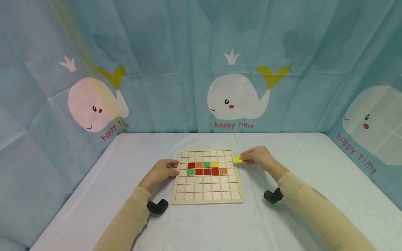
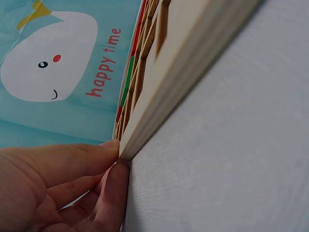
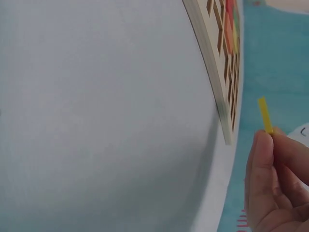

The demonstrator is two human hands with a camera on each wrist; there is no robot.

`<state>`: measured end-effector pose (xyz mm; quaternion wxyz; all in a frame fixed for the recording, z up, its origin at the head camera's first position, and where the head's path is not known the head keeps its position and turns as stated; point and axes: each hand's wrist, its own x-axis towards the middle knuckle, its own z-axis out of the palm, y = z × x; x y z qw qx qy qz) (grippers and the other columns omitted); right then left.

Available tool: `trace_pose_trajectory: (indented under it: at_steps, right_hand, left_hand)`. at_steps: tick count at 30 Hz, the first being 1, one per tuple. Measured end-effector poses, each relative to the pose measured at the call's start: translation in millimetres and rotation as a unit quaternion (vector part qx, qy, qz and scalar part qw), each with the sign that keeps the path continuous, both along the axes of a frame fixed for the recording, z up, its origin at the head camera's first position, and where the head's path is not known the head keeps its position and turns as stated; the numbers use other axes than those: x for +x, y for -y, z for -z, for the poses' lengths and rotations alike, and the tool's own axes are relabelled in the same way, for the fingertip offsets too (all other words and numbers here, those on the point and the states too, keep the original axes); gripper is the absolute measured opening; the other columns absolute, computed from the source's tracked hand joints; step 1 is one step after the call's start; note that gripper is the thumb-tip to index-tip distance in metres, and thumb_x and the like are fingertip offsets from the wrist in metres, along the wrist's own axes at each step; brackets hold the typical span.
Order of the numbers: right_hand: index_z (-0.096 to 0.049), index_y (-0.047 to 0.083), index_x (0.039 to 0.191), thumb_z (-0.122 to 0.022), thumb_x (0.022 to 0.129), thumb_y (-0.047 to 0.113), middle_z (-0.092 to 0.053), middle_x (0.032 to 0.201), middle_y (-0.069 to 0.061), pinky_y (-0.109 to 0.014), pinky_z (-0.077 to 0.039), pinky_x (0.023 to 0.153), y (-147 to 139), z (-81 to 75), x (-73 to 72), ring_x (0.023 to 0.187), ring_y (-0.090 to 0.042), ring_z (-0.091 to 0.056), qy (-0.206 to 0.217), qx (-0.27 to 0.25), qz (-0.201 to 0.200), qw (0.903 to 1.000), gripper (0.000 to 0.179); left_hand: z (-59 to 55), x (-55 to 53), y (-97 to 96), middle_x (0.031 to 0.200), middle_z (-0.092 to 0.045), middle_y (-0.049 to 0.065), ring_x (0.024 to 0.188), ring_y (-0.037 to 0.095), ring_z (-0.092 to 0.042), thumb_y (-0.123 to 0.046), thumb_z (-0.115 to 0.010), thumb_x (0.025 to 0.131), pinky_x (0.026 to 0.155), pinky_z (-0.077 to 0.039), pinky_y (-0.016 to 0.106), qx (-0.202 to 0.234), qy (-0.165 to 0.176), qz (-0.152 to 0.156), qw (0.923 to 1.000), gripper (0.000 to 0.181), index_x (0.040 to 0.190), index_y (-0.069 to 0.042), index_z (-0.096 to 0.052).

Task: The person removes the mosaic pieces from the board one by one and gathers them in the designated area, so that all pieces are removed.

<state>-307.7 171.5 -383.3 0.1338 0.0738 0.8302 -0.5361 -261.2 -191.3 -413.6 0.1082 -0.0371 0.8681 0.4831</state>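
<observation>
A wooden grid board point(image 1: 207, 202) lies flat with two rows of coloured tiles: a red tile point(image 1: 191, 165), an orange tile, a green tile point(image 1: 206, 165) and a yellow tile above; green, several red and an orange tile point(image 1: 223, 171) below. At its left edge, my left hand point(image 1: 161, 171) holds the rim with thumb and fingers, close up in the left wrist view. My right hand point(image 1: 258, 157) pinches a loose yellow tile point(image 1: 237, 159) just beyond the board's upper right edge; in the right wrist view this yellow tile point(image 3: 265, 115) appears edge-on above the fingertips.
The board stands on a white-covered table point(image 1: 220, 230). A blue curtain point(image 1: 176, 52) with printed whales rises behind and on both sides. Dark curved objects, one black piece point(image 1: 158, 206) and another black piece point(image 1: 273, 196), sit at the two sleeves.
</observation>
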Motion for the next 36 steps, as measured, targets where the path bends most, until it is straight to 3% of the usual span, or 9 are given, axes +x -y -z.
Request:
trace_pose_trajectory:
  at_steps: [9, 18, 28, 36]
  right_hand:
    - [-0.07, -0.004, 0.116, -0.075, 0.089, 0.015, -0.075, 0.105, -0.01, -0.022, -0.058, 0.075, -12.6, -0.3, -4.5, 0.069, -0.003, -0.067, 0.005, 0.01, 0.012, 0.9999, 0.033]
    - [-0.068, -0.007, 0.119, -0.074, 0.089, 0.014, -0.074, 0.11, -0.014, -0.027, -0.059, 0.082, -23.5, 0.9, -9.7, 0.07, -0.002, -0.066, 0.008, 0.015, 0.008, 0.9998, 0.036]
    - [-0.066, -0.008, 0.123, -0.074, 0.089, 0.012, -0.074, 0.091, -0.001, -0.022, -0.059, 0.074, -30.3, 8.2, -13.1, 0.066, -0.001, -0.068, 0.026, -0.005, 0.017, 0.9995, 0.04]
    - [-0.066, -0.007, 0.123, -0.075, 0.088, 0.01, -0.074, 0.087, -0.002, -0.022, -0.059, 0.07, -29.2, 12.1, -18.4, 0.063, -0.003, -0.068, 0.049, -0.007, 0.051, 0.9974, 0.04]
  left_hand:
    - [-0.8, 1.1, 0.3, 0.123, -0.06, 0.015, 0.097, 0.018, -0.063, -0.003, -0.07, 0.087, 0.08, -0.056, 0.028, 0.002, 0.002, -0.007, 1.0, 0.05, 0.135, 0.001, -0.058]
    - [-1.7, -0.2, -0.1, 0.122, -0.06, 0.015, 0.094, 0.016, -0.062, -0.004, -0.07, 0.088, 0.078, -0.055, 0.026, -0.002, 0.001, -0.002, 1.0, 0.049, 0.135, 0.001, -0.058]
    - [-0.2, -0.3, 1.2, 0.121, -0.061, 0.015, 0.094, 0.016, -0.062, -0.004, -0.071, 0.087, 0.078, -0.055, 0.027, 0.005, -0.003, 0.001, 1.0, 0.049, 0.134, 0.001, -0.058]
    - [1.8, -0.6, 1.7, 0.12, -0.061, 0.015, 0.094, 0.017, -0.061, -0.003, -0.07, 0.087, 0.077, -0.055, 0.026, 0.004, -0.005, -0.004, 1.0, 0.048, 0.134, 0.001, -0.059]
